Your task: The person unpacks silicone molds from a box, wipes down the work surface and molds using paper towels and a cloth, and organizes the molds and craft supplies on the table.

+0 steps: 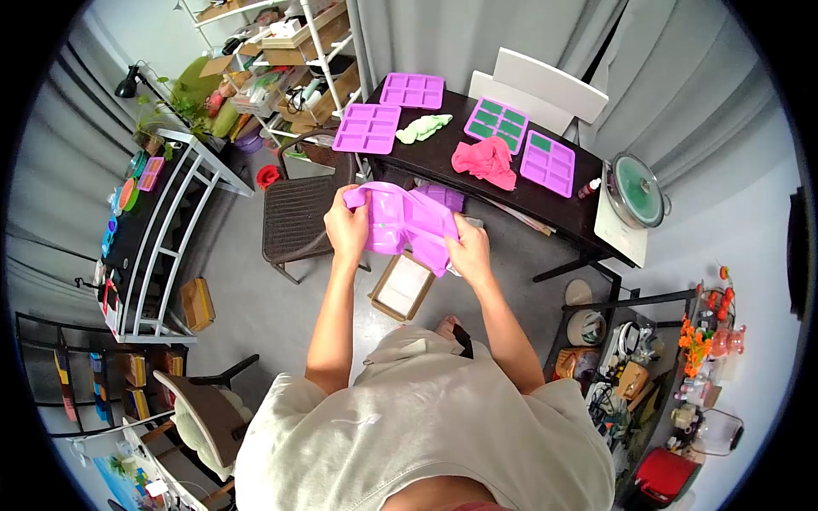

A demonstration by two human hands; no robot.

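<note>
A purple silicone mold (392, 223) with rectangular cavities hangs in the air before me, bent and twisted. My left hand (346, 228) grips its left edge, and my right hand (469, 250) has hold of the lower right side. Beyond it, a dark table (464, 181) carries more purple molds. One mold (497, 122) shows green filling in its cavities; another mold (547, 169) has green in one upper cavity. The cavities of the far-left mold (413, 90) and the near-left mold (367, 129) look unfilled. A pink cloth (484, 162) and a pale green cloth (423, 128) lie among them.
A pot with a glass lid (637, 192) and a small bottle (589, 187) are at the table's right end. A brown chair (296, 213) stands left of my hands. On the floor below sits an open box (378, 297). Shelves (635, 304) line the right side.
</note>
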